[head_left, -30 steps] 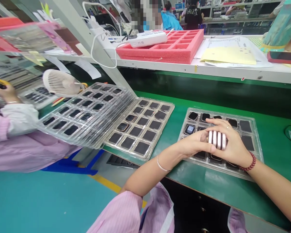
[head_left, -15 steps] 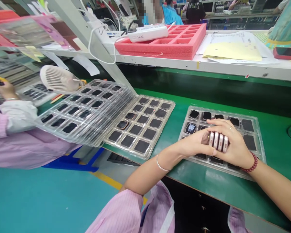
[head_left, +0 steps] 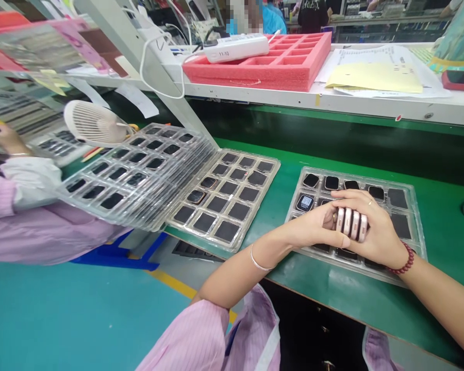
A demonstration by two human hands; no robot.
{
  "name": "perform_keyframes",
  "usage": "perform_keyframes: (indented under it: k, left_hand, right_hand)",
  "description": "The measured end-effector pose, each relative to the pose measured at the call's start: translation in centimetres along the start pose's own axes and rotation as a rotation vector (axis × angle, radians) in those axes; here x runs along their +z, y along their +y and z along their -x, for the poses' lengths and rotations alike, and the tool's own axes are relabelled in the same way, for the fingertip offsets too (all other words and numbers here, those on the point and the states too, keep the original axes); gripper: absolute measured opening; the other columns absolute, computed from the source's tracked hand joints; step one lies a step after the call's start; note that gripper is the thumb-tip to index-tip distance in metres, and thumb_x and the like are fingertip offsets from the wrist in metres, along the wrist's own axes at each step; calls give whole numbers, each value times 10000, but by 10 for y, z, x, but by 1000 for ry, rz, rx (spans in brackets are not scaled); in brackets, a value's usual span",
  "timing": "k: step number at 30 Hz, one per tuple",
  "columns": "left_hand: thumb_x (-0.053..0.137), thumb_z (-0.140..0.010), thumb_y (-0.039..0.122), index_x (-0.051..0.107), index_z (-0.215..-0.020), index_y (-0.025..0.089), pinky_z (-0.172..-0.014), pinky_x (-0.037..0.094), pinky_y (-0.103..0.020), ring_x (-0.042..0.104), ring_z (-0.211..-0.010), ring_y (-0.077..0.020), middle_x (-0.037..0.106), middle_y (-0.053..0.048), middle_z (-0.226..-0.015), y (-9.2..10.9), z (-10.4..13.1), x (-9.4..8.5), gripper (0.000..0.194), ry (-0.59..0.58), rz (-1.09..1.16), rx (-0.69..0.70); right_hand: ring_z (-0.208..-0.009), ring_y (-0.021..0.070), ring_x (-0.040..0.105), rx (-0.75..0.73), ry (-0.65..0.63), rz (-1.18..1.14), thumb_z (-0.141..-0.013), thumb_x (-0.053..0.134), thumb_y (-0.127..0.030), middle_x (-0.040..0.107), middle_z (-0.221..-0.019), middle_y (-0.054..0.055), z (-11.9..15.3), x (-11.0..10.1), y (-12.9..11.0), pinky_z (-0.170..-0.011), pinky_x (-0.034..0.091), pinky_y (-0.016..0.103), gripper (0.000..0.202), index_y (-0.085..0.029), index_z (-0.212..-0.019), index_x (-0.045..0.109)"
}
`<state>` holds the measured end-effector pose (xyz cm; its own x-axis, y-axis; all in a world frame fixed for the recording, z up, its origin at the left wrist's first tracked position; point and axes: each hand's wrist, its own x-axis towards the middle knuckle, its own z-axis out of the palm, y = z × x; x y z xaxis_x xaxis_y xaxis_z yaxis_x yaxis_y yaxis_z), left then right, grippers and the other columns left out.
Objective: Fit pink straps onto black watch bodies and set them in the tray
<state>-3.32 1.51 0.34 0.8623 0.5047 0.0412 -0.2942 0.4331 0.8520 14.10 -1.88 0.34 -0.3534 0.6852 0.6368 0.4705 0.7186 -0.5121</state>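
Observation:
A row of several watch bodies (head_left: pixel 351 224) with pinkish metal edges stands side by side between my two hands, above the right-hand tray. My left hand (head_left: pixel 320 222) is closed on them from the left, its thumb along the bottom and most of its fingers hidden. From the right my right hand (head_left: pixel 379 229) wraps round the same stack, fingers reaching over the top. Beneath both hands lies a clear plastic tray (head_left: pixel 420 226) with dark square watch faces in its pockets. One watch (head_left: pixel 305 203) there has a lit screen with a code-like pattern.
Left of my arm lies another tray (head_left: pixel 272 159) with dark inserts and two watches. A leaning stack of filled trays (head_left: pixel 147 154) and a white fan (head_left: pixel 95 123) stand beyond. A co-worker's sleeve (head_left: pixel 31 178) is far left. Above runs a shelf with red foam (head_left: pixel 251 74).
The view has shifted very slightly. Both hands keep the same hold on the stack of watch bodies, and the trays stay in place.

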Motion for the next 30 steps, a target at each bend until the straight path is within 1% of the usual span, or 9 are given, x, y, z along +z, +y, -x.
perform_keyframes:
  k: [4,8,12,15,18,21,24,26,30]
  left_hand:
    - [855,-681,242,586,-1196,186,-956,464,-378,631,-1074,-237,648,-93,-1132,0,0,-2,584,-51,8,31]
    - [855,-689,287,577,-1220,174,-1011,442,-402,608,-1164,-270,646,-127,-1209,0,0,-2,610,-31,-13,6]
    - [871,-677,307,574,-1230,172,-1026,445,-408,598,-1193,-280,639,-139,-1236,-1,0,-2,642,-22,-7,-11]
    - [850,-715,307,584,-1202,175,-1000,459,-375,618,-1149,-250,641,-128,-1229,-1,1,-3,570,-47,-26,18]
    - [833,-737,327,615,-1128,163,-970,466,-358,637,-1063,-224,668,-100,-1122,0,0,-3,477,-65,-93,37]
    - [841,-716,342,638,-1044,153,-941,471,-351,626,-989,-206,667,-64,-1012,1,-1,-1,429,-11,-171,16]
    - [840,-705,326,643,-1036,155,-899,476,-335,604,-939,-186,651,-41,-982,0,-1,0,421,61,-245,5]
    - [833,-705,306,646,-1057,155,-895,475,-331,595,-934,-180,649,-39,-995,0,0,1,426,76,-283,17]
    - [826,-690,301,660,-1025,145,-913,480,-361,603,-940,-200,658,-44,-987,0,1,1,405,91,-319,-3]
  right_hand:
    - [-1165,339,593,27,8,-15,-810,763,-435,654,-1249,154,1,-1,0,-1012,454,532,447,-216,-1170,616]
    - [-1153,341,605,29,14,-16,-808,758,-432,664,-1236,140,0,-2,0,-1001,463,537,439,-228,-1169,613]
    - [-1148,346,613,23,14,-3,-815,748,-454,671,-1224,139,0,-2,0,-1003,463,548,436,-232,-1163,608]
    - [-1146,354,617,22,19,6,-825,734,-482,670,-1223,143,0,-1,-1,-996,465,556,430,-235,-1154,609]
    - [-1130,351,625,15,24,15,-843,708,-498,675,-1207,144,-1,0,-2,-978,478,550,405,-235,-1138,617]
    - [-1122,344,624,1,28,3,-845,701,-476,678,-1192,146,-1,1,-2,-979,476,549,396,-227,-1142,622]
    - [-1130,344,611,-2,29,6,-813,725,-399,674,-1194,149,-1,1,0,-987,471,553,396,-218,-1150,623]
    - [-1132,343,608,-5,24,9,-796,732,-367,671,-1203,145,-1,1,1,-985,475,552,409,-219,-1161,619]
    - [-1129,342,615,-9,13,11,-795,721,-381,670,-1207,140,-1,1,1,-991,475,553,412,-222,-1160,617]
